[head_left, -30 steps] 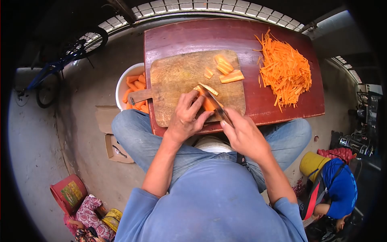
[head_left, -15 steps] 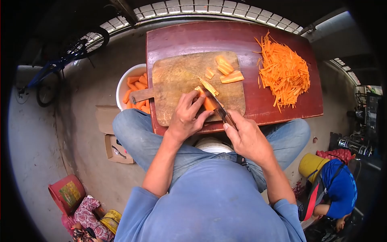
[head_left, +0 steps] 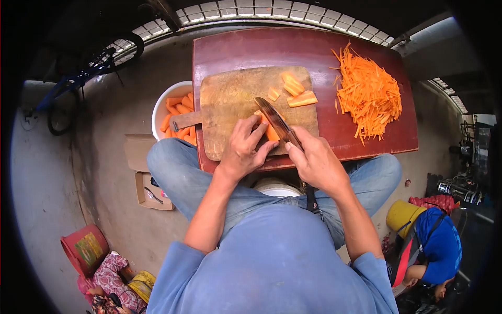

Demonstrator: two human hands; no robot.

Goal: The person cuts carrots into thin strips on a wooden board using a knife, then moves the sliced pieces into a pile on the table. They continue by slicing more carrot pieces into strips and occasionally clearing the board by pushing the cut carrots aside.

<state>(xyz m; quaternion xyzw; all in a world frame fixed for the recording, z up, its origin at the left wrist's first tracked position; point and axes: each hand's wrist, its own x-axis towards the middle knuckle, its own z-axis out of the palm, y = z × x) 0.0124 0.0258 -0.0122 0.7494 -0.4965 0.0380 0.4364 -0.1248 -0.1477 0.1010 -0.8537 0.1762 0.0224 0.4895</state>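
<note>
My left hand (head_left: 244,144) presses a carrot (head_left: 271,133) onto the wooden cutting board (head_left: 225,94), its fingers closed around the near side. In my right hand (head_left: 315,163) is a knife (head_left: 276,119), gripped by its handle. The blade lies tilted along the carrot's right side, tip pointing away from me, and hides part of the carrot. Farther up the board are several cut carrot pieces (head_left: 302,99). A large heap of shredded carrot (head_left: 369,94) sits on the red table (head_left: 334,144), to the right of the board.
A white tub (head_left: 158,118) of whole carrots stands left of the table. An open cardboard box (head_left: 149,196) lies on the floor. Two other people (head_left: 440,243) sit at the lower left and lower right, near a red bucket (head_left: 83,248) and a yellow bucket (head_left: 402,217). A bicycle (head_left: 70,81) is at the far left.
The knife blade has turned flatter, its broad side now showing, and it covers the thin slice that was visible beside the carrot. My left hand keeps nearly the same place.
</note>
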